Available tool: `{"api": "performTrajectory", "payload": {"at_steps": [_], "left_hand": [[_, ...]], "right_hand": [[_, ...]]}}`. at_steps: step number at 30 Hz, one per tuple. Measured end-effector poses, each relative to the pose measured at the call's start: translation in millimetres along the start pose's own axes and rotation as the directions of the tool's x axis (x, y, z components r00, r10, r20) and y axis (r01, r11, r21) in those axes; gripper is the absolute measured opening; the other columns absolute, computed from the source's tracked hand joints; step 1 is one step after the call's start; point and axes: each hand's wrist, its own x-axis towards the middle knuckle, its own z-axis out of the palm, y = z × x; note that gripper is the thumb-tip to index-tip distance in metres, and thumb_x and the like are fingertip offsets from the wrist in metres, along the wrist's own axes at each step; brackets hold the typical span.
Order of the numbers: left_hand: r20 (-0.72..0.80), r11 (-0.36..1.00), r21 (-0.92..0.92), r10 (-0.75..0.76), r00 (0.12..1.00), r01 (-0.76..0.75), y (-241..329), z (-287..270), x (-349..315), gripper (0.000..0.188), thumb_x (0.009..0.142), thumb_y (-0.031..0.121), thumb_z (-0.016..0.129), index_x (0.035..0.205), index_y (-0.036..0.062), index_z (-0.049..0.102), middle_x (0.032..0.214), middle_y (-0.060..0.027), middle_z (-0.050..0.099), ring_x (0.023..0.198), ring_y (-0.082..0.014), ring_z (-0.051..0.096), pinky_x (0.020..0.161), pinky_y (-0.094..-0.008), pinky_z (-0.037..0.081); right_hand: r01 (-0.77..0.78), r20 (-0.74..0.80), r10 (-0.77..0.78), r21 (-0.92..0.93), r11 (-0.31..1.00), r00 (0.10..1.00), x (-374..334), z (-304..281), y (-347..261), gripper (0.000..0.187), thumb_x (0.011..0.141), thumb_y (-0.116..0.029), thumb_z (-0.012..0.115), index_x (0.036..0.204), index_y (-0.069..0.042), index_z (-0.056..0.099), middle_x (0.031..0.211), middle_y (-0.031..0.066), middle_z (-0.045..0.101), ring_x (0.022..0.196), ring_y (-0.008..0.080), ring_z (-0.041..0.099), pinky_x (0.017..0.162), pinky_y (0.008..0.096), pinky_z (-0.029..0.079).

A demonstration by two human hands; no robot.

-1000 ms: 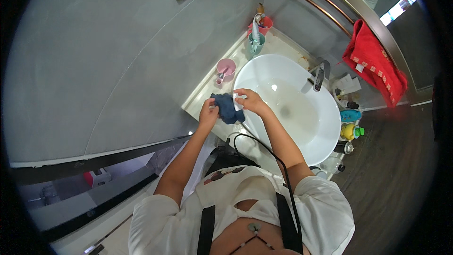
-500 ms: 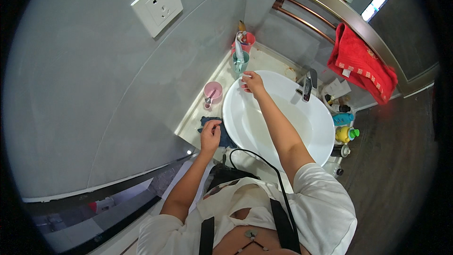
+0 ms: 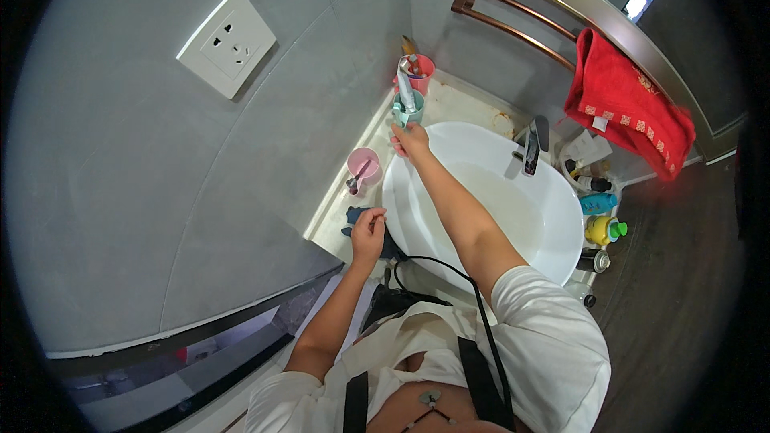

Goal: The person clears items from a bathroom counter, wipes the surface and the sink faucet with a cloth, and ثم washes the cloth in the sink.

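My right hand (image 3: 411,141) is stretched across the white basin (image 3: 525,216) to a teal cup (image 3: 417,104) at its far left side. The fingertips meet the near side of this cup; whether they grip it is hidden. A white tube (image 3: 406,90) stands in the teal cup. My left hand (image 3: 368,234) hovers over a dark blue cloth (image 3: 392,247) at the basin's left edge, fingers loosely curled and nothing visible in them. Between my hands stands a pink cup (image 3: 366,162) with a small spoon-like item (image 3: 354,184) at its rim.
Behind the teal cup is a red-pink cup (image 3: 426,72) holding brushes. A chrome faucet (image 3: 532,144) rises at the basin's far side. Several bottles, among them a yellow one (image 3: 598,230), line its right. A red towel (image 3: 622,104) hangs from a copper rail (image 3: 521,36); a black cable (image 3: 473,282) crosses my front.
My right hand has moved left to the teal cup and now touches its near side. The left hand stays over the cloth. The whole view has shifted slightly.
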Motion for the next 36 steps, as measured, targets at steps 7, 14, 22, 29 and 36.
{"api": "performTrajectory", "payload": {"at_steps": [7,14,22,29,36], "left_hand": [[0.018,1.0,0.013,-0.022,1.0,0.022,7.7,4.8,-4.1,0.014,0.081,0.002,0.051,0.092,-0.0006,0.059,0.083,-0.0074,0.057,0.072,-0.0127,0.057,0.065,-0.0233,0.045],[0.021,0.999,0.012,-0.03,0.999,0.029,0.5,2.3,-9.2,0.014,0.081,0.002,0.05,0.092,-0.001,0.059,0.082,-0.0075,0.057,0.072,-0.0127,0.057,0.064,-0.0231,0.045],[0.069,0.998,0.002,-0.068,0.995,0.068,-7.8,0.9,-13.4,0.014,0.084,0.002,0.048,0.094,-0.0016,0.057,0.085,-0.0046,0.058,0.079,-0.0117,0.056,0.073,-0.0228,0.045],[0.074,0.995,-0.004,-0.1,0.992,0.1,2.4,10.0,-11.3,0.014,0.083,0.003,0.049,0.093,-0.001,0.058,0.085,-0.0064,0.058,0.077,-0.0127,0.058,0.07,-0.0236,0.046],[0.07,0.938,-0.274,-0.2,0.977,0.211,37.7,21.6,10.2,0.048,0.084,0.004,0.049,0.127,0.0034,0.028,0.118,-0.0142,0.042,0.094,-0.0202,0.054,0.078,-0.0295,0.047]], "right_hand": [[-0.054,0.078,0.04,0.174,0.983,0.996,10.7,-7.3,7.5,0.051,0.08,-0.02,0.06,0.124,-0.009,0.036,0.07,0.0042,0.055,0.049,0.0109,0.051,0.043,0.0253,0.046],[-0.121,0.256,0.067,0.201,0.972,0.964,9.4,-21.4,10.3,0.04,0.082,-0.016,0.057,0.118,-0.01,0.041,0.071,0.0026,0.052,0.056,0.0105,0.053,0.052,0.0272,0.051],[0.017,0.417,-0.043,0.067,0.998,0.908,-13.2,-33.6,8.0,0.025,0.084,-0.014,0.056,0.106,-0.01,0.047,0.076,0.0018,0.053,0.065,0.0092,0.054,0.061,0.0252,0.051],[0.037,0.438,-0.086,0.118,0.992,0.895,-33.1,-40.9,-7.7,0.022,0.085,-0.009,0.053,0.107,-0.01,0.047,0.077,0.0015,0.052,0.066,0.0096,0.053,0.061,0.0247,0.05],[-0.009,0.473,-0.025,0.07,0.998,0.881,-47.5,-43.2,-22.2,0.024,0.086,-0.011,0.053,0.109,-0.009,0.047,0.083,0.0018,0.051,0.068,0.0113,0.054,0.063,0.0278,0.052]]}}
